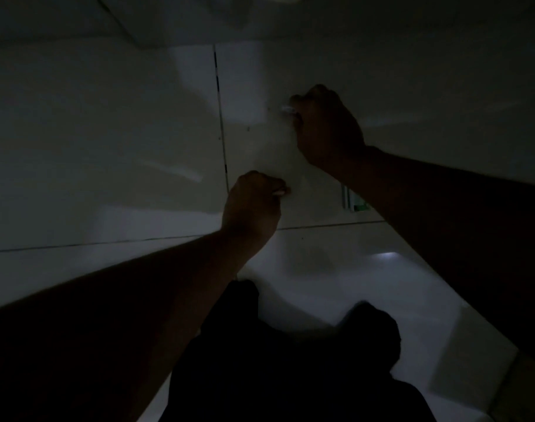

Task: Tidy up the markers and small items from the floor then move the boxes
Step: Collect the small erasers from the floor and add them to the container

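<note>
Very dim: two hands over the glossy white tiled floor (107, 147). Right hand (327, 129), fist curled, clamps one small white item (287, 109) poking out its left side. Left hand (254, 202) nearer the dark tile seam, fingers pinched on one pale bit (280, 192). One green-white flat object (353, 201) lies beside the right forearm.

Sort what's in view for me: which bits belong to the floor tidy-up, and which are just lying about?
Belongs to the job:
- small white item pinched in right hand
- pale item in left hand
- green-and-white item on the floor, partly hidden

Just there:
- tiled floor
- dark specks
</note>
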The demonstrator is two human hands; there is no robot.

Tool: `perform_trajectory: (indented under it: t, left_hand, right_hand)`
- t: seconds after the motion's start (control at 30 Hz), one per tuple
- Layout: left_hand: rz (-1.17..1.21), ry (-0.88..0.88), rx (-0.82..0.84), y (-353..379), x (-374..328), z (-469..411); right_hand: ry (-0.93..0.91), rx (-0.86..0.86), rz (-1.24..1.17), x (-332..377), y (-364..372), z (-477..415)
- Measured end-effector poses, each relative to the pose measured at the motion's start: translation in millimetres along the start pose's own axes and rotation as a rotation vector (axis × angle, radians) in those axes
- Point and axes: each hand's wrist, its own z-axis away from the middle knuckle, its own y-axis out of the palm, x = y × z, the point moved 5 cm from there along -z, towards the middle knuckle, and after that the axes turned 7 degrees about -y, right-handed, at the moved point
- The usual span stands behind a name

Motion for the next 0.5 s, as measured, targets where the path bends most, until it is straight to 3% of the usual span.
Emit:
perform_trajectory:
  t: [0.17,0.27,0.4,0.5]
  left_hand:
    - [-0.014,0.048,-0.013,0,-10,1]
    - [0.104,0.06,-0.021,2,-23,4]
    - [0.282,-0.066,-0.022,10,-36,4]
    - [0.414,-0.129,-0.021,12,-45,7]
  right_hand:
    - [0.25,-0.142,-0.205,-50,-23,34]
    - [0.358,-0.182,-0.254,-67,-28,74]
    - [0.271,-0.225,-0.239,-47,-22,123]
    - [0.272,-0.203,-0.388,-26,-10,136]
